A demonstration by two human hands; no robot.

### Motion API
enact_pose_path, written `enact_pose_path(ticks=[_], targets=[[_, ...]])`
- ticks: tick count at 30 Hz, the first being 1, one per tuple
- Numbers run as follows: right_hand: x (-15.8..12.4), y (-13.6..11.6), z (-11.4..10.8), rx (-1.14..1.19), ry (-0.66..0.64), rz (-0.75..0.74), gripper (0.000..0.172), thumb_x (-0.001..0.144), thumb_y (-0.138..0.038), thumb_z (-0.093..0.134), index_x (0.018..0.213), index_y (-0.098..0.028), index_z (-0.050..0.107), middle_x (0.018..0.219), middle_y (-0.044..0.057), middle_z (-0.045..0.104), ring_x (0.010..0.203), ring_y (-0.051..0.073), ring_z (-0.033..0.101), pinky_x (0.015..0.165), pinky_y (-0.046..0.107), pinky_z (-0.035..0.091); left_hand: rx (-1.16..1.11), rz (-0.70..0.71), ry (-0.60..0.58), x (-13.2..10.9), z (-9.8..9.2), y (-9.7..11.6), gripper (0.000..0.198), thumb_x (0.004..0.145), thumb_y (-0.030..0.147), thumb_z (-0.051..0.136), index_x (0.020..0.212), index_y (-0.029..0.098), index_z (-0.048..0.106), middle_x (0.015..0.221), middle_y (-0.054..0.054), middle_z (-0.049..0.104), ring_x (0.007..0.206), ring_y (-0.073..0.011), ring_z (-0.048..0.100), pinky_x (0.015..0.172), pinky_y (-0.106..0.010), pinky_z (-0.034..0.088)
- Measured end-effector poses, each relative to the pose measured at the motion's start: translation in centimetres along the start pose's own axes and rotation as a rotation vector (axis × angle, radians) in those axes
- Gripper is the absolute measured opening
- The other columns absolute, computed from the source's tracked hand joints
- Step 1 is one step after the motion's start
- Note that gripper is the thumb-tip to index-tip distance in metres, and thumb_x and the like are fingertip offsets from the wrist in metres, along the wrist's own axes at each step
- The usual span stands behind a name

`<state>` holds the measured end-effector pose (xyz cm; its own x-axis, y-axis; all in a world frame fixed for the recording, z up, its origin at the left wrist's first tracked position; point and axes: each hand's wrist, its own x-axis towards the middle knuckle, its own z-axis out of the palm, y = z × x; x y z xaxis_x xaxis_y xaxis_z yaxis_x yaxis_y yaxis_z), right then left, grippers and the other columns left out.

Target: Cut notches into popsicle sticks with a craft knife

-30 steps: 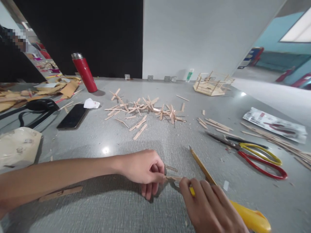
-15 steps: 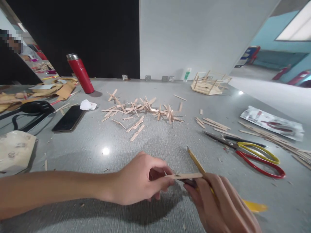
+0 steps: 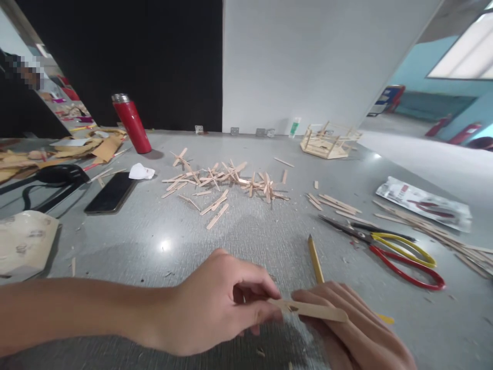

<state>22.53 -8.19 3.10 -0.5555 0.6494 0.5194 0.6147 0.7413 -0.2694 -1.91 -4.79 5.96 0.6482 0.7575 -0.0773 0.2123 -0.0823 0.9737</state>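
My left hand [image 3: 227, 303] is closed, pinching one end of a flat wooden craft stick [image 3: 319, 311] between thumb and fingers. The stick has a small dark notch near that end. Its other end lies across my right hand [image 3: 350, 324], which is curled beneath and beside it. A yellow pencil [image 3: 316, 261] juts up from behind the right fingers, point away from me. The yellow end of another tool [image 3: 386, 318] shows past the right hand; the rest of it is hidden.
Ahead lies a pile of craft sticks [image 3: 231, 174]. To the right are scissors [image 3: 370, 236] with red and yellow handles, more sticks [image 3: 431, 226] and a packet [image 3: 423, 203]. A stick frame [image 3: 327, 144], red flask [image 3: 131, 126] and phone [image 3: 111, 194] stand or lie further off.
Both hands have come slightly nearer to me. The craft stick has turned so its broad face shows, and the dark blade-like part formerly visible under it is now hidden. The pencil has swung more upright.
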Motion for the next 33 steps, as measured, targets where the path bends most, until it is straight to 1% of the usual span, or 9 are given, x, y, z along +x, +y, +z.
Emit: enact_pose_path(ticks=[5,7,9,11,14,18,21,24,33], targets=[[0.1,0.0,0.0,-0.084,-0.025,0.066,0.014,0.105,-0.016,0.042,0.100,-0.022,0.054,0.077,0.000,0.063,0.064,0.014,0.064,0.059,0.026,0.051,0.576,0.356,0.090,-0.2,0.1,-1.5,0.024,0.106,0.018,0.041,0.107,0.015,0.065,0.084,-0.003,0.069,0.069,-0.0126,0.061,0.066,-0.025,0.047],[-0.3,0.0,0.3,-0.108,-0.082,0.095,0.023,0.107,-0.019,0.035,0.095,-0.023,0.054,0.071,-0.002,0.062,0.054,0.013,0.061,0.052,0.025,0.048,0.738,0.367,0.103,-0.1,0.2,-2.4,0.025,0.103,0.010,0.038,0.103,0.015,0.062,0.081,-0.002,0.066,0.063,-0.0125,0.056,0.059,-0.026,0.042],[-0.5,-0.1,0.6,-0.148,-0.146,0.130,0.028,0.109,-0.023,0.032,0.087,-0.025,0.051,0.065,-0.004,0.060,0.048,0.013,0.060,0.046,0.026,0.046,0.835,0.330,0.191,0.3,-0.1,-3.1,0.028,0.101,0.009,0.035,0.092,0.015,0.061,0.071,0.000,0.061,0.055,-0.0127,0.050,0.054,-0.028,0.037],[-0.7,-0.1,0.9,-0.215,-0.167,0.161,0.026,0.108,-0.035,0.037,0.088,-0.025,0.049,0.067,-0.004,0.062,0.049,0.015,0.063,0.043,0.027,0.047,0.797,0.191,0.257,1.0,-0.5,-3.6,0.031,0.104,0.016,0.036,0.082,0.017,0.058,0.063,0.001,0.056,0.051,-0.0124,0.048,0.052,-0.027,0.036],[-0.7,-0.2,1.1,-0.288,-0.126,0.190,0.029,0.106,-0.050,0.039,0.103,-0.022,0.049,0.081,0.002,0.067,0.054,0.018,0.068,0.043,0.029,0.050,0.446,0.005,0.058,2.3,-1.4,-3.9,0.039,0.107,0.029,0.038,0.072,0.019,0.054,0.055,0.002,0.056,0.046,-0.0099,0.052,0.049,-0.021,0.039],[-0.7,-0.1,1.0,-0.326,-0.126,0.066,0.024,0.107,-0.023,0.027,0.098,-0.022,0.050,0.084,0.005,0.065,0.056,0.016,0.066,0.045,0.026,0.050,0.187,-0.083,-0.090,3.2,-2.1,-4.0,0.033,0.105,0.033,0.044,0.078,0.018,0.057,0.059,0.002,0.061,0.043,-0.0091,0.055,0.044,-0.018,0.041],[-0.8,0.0,0.6,-0.408,-0.152,-0.051,0.035,0.102,-0.009,0.025,0.114,-0.018,0.056,0.092,0.008,0.068,0.072,0.020,0.071,0.060,0.030,0.057,0.157,-0.116,-0.173,3.4,-2.3,-4.0,0.033,0.104,0.033,0.046,0.077,0.018,0.058,0.061,0.002,0.062,0.040,-0.0082,0.054,0.041,-0.017,0.040],[-0.7,-0.2,0.6,-0.475,-0.112,-0.126,0.044,0.099,-0.003,0.023,0.128,-0.009,0.055,0.090,0.009,0.071,0.077,0.022,0.071,0.068,0.032,0.059,0.150,-0.133,-0.212,3.6,-2.6,-3.9,0.031,0.102,0.029,0.047,0.076,0.018,0.058,0.060,0.002,0.062,0.038,-0.0075,0.053,0.040,-0.016,0.040],[0.1,-0.8,1.8,-0.575,-0.104,-0.149,0.046,0.093,0.002,0.023,0.116,-0.012,0.059,0.083,0.005,0.070,0.068,0.021,0.068,0.062,0.035,0.057,0.201,-0.104,-0.259,4.0,-2.9,-4.2,0.028,0.099,0.025,0.051,0.073,0.017,0.058,0.059,0.003,0.061,0.040,-0.0073,0.055,0.041,-0.014,0.041]])
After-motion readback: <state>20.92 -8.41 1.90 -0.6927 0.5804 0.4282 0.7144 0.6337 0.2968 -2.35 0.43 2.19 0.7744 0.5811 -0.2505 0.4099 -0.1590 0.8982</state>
